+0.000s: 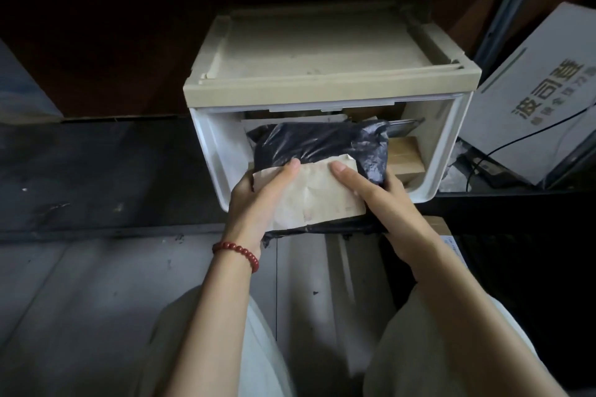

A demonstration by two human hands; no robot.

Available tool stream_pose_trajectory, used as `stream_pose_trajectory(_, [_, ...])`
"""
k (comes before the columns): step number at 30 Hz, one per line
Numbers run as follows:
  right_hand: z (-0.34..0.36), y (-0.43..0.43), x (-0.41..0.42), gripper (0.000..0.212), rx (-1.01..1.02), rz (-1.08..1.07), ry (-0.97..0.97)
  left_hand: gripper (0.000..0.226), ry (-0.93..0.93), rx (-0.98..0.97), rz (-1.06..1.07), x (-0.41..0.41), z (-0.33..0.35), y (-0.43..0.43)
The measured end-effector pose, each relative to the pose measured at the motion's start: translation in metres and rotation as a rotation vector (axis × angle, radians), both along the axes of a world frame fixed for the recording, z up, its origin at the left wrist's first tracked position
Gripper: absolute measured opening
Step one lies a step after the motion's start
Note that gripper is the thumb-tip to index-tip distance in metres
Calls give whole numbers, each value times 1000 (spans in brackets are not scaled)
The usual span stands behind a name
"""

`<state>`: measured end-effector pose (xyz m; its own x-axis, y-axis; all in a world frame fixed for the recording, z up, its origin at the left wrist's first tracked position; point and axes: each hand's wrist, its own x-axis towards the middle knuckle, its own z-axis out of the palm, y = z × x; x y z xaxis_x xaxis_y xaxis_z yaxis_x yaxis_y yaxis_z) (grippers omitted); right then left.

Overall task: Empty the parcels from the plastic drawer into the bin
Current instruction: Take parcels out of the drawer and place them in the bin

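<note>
A white plastic drawer [213, 151] stands pulled out from a beige drawer unit [322, 42] on the dark floor. A black plastic parcel [322, 143] with a crumpled pale label [316, 196] sticks partly out over the drawer's front edge. My left hand [261, 200] grips the parcel's left side, thumb on the label. My right hand [380, 200] grips its right side, thumb on top and fingers underneath. Brown cardboard parcels [404, 155] lie behind it in the drawer. No bin is in view.
A white printed cardboard box [532, 97] leans at the right with a black cable [503, 148] over it. Another box corner [451, 242] shows below my right forearm. Grey floor lies at the left, and my knees fill the lower part of the view.
</note>
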<state>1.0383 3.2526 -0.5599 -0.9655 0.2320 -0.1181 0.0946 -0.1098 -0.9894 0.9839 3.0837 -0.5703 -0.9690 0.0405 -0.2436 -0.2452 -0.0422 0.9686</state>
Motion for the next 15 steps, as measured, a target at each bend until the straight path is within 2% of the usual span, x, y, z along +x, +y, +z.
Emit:
stream_pose_trajectory(2, [0, 2, 0, 51, -29, -17, -8, 49, 28, 36, -7, 0, 2, 4])
stream_pose_trajectory(8, [1, 8, -9, 40, -120, -111, -23, 71, -29, 68, -71, -9, 9, 10])
stream_pose_trajectory(15, [1, 17, -13, 41, -127, -95, -47, 41, -10, 31, -120, -14, 8, 14])
